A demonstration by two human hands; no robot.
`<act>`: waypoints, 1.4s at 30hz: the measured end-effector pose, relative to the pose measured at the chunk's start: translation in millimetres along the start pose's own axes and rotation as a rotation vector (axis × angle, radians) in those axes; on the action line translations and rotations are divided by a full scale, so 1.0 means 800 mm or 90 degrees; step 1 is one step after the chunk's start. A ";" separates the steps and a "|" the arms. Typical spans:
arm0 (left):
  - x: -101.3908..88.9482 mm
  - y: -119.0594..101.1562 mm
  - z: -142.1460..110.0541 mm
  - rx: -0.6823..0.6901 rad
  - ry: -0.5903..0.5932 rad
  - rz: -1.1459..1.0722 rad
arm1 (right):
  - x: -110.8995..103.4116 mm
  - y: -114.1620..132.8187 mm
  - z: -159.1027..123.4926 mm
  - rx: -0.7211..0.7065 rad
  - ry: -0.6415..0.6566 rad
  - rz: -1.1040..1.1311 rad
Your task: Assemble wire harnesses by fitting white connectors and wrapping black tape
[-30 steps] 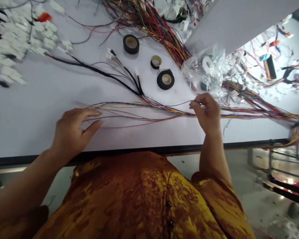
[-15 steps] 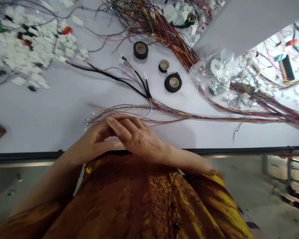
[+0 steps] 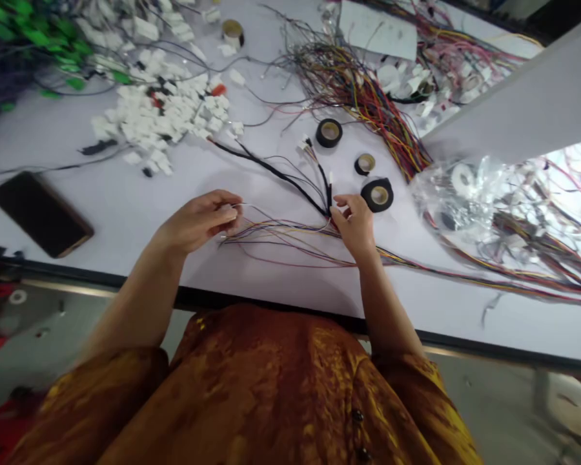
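Observation:
A bundle of thin coloured wires (image 3: 290,236) lies across the white table (image 3: 101,200), joined to a black taped harness branch (image 3: 281,174). My left hand (image 3: 198,219) is closed in a pinch on the loose wire ends at the bundle's left. My right hand (image 3: 353,223) is closed on the bundle where the black taped section meets the loose wires. Both hands rest low over the table near its front edge.
Three rolls of black tape (image 3: 377,194) sit just behind my right hand. A heap of white connectors (image 3: 159,119) lies at the back left, a dark phone (image 3: 41,213) at the left, a clear plastic bag (image 3: 465,194) and tangled wires (image 3: 368,90) to the right.
My hands, overlapped at the table edge half a second ago, have separated: the left now pinches the wire ends, the right grips the junction. The camera view has shifted left and up.

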State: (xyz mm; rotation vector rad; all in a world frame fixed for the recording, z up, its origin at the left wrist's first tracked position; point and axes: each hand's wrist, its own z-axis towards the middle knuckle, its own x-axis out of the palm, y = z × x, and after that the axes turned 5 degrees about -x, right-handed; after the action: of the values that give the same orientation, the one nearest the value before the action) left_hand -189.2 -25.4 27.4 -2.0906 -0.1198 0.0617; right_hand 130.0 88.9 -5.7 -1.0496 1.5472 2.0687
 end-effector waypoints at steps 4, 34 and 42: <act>-0.011 0.008 0.031 0.132 -0.115 0.317 | 0.021 -0.002 0.001 0.016 -0.017 -0.084; -0.279 -0.126 0.171 0.042 -0.482 0.710 | 0.031 -0.010 -0.015 -0.034 -0.086 -0.204; -0.263 -0.129 0.195 0.058 -0.470 0.788 | 0.031 -0.008 -0.020 -0.007 -0.054 -0.162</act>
State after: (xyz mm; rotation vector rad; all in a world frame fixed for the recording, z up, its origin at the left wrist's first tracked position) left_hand -419.1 136.7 37.6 -1.6533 0.7260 1.5236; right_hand 123.3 72.7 -30.6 -1.0864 1.2895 1.9224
